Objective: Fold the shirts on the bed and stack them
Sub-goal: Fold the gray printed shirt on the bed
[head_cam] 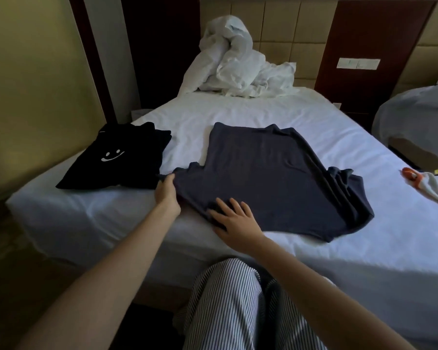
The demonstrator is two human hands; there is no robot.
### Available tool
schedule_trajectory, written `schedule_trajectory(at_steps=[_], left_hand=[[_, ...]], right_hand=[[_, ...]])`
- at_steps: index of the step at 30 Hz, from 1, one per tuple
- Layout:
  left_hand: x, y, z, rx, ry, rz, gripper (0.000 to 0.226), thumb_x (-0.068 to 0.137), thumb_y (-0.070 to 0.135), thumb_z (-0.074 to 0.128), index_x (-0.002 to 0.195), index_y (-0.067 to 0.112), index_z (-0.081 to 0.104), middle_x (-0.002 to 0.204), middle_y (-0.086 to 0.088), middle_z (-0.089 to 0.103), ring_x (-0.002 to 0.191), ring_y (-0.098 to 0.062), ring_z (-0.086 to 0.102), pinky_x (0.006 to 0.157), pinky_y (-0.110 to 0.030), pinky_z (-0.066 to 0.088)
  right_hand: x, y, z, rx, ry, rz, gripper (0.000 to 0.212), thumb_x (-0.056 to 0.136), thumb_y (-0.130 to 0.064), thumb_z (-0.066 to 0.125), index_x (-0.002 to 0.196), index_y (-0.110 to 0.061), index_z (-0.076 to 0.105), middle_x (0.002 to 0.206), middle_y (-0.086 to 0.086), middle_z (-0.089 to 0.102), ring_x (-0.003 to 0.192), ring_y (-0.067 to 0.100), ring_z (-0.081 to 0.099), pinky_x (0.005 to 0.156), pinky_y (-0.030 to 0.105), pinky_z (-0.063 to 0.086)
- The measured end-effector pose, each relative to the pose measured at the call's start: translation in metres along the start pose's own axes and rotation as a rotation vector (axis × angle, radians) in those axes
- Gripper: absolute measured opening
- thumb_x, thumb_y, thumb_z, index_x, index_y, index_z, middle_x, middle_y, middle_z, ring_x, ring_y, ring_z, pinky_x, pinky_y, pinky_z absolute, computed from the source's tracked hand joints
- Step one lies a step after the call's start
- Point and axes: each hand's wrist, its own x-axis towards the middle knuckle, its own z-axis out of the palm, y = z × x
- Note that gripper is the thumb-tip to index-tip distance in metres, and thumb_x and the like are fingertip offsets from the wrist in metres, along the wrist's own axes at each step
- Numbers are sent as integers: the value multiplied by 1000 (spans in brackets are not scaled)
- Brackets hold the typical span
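A dark grey shirt lies spread on the white bed, with its right side bunched near the sleeve. My left hand grips the shirt's left sleeve edge, fingers curled under the cloth. My right hand lies flat on the shirt's near hem, fingers spread. To the left, a folded black shirt with a white smiley face rests near the bed's left edge.
A crumpled white duvet is heaped at the headboard. A white garment with an orange item lies at the bed's right edge. A second bed stands to the right. My striped trousers are against the near edge.
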Motion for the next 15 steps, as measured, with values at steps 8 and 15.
schedule_trajectory(at_steps=[8, 15], left_hand=[[-22, -17, 9, 178, -299, 488, 19, 78, 26, 65, 93, 15, 60, 95, -6, 64, 84, -12, 61, 77, -31, 48], [-38, -34, 28, 1100, -754, 874, 39, 81, 50, 54, 82, 13, 65, 128, 4, 58, 127, -4, 39, 103, -22, 25]], right_hand=[[-13, 12, -19, 25, -220, -187, 46, 96, -47, 33, 142, -42, 31, 155, -12, 20, 144, 16, 6, 117, 42, 1], [-47, 73, -48, 362, 391, 238, 14, 87, -21, 60, 86, -16, 73, 84, 1, 73, 81, 20, 67, 70, 30, 49]])
